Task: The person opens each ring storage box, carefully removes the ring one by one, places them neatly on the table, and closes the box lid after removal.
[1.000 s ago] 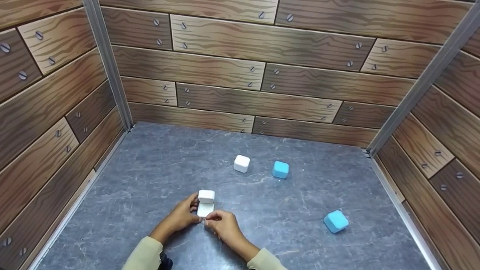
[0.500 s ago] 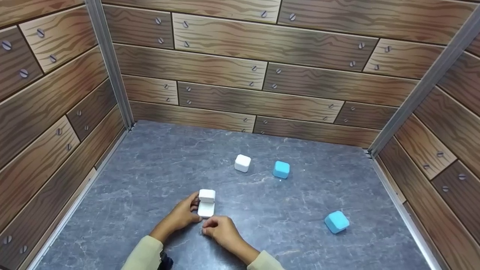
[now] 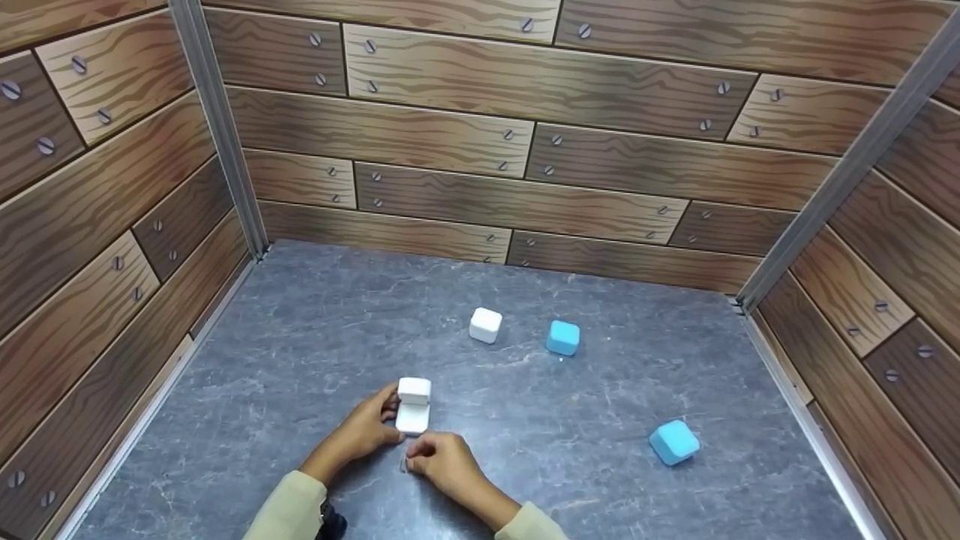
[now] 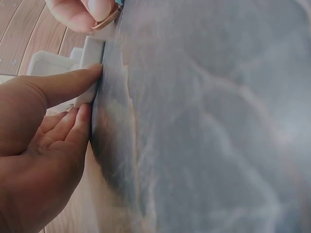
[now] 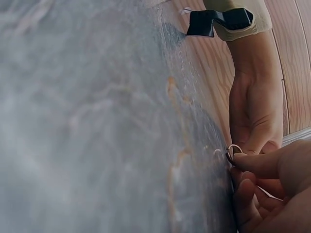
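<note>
Change over the last second: right hand (image 3: 448, 459) has drawn back from the front of the ring box (image 3: 412, 419), toward the near side of the bench (image 3: 300, 341). The ring (image 3: 404, 466) now shows below its fingertips; the head view puts it apart from the box.

Right grip: closed, ring pinched between thumb and finger. The right wrist view shows the hoop just at the bench surface; cannot tell whether it touches.

Left hand (image 3: 366, 429): gripping the base of the ring box, thumb on one side, fingers on the other. Box sits on the bench left of centre, toward the near side, lid raised at the back, pale inside facing the near side. Box and left hand show little shift.

Reading: ring is outside the box, in hand; the left grip probably keeps the base steady while the right works the ring. The small withdrawal looks like handling of the ring rather than a finished step.

Elsewhere: white cube (image 3: 485, 325) near mid-bench, toward the far edge; blue cube (image 3: 562, 338) to its right, apart; second blue cube (image 3: 674, 442) toward the right edge, in the near half.
</note>
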### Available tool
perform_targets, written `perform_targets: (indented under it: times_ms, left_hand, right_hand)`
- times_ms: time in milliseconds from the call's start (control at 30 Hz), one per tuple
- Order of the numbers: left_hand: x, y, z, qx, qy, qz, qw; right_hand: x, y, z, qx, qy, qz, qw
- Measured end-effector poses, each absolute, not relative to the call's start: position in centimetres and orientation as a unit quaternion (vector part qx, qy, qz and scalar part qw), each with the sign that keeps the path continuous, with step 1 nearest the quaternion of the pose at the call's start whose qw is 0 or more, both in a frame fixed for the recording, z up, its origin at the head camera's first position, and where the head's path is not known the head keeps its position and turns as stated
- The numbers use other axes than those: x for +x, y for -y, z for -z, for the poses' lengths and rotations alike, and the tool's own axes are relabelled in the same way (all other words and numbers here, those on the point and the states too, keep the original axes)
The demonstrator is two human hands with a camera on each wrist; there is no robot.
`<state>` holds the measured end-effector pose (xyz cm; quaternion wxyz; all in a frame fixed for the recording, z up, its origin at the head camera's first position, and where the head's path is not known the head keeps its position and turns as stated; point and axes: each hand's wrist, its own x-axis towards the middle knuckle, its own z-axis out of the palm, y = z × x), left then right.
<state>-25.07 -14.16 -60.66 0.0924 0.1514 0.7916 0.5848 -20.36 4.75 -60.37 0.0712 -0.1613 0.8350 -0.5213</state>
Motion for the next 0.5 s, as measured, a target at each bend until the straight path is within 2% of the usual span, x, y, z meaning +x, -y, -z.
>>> perform_targets:
  times_ms: [500]
  left_hand:
    - [-25.09,13.99,60.54,0.144,-0.791,-0.588,0.09]
  right_hand:
    - [-20.25,-5.01,60.32,-0.158,-0.827,0.534,0.08]
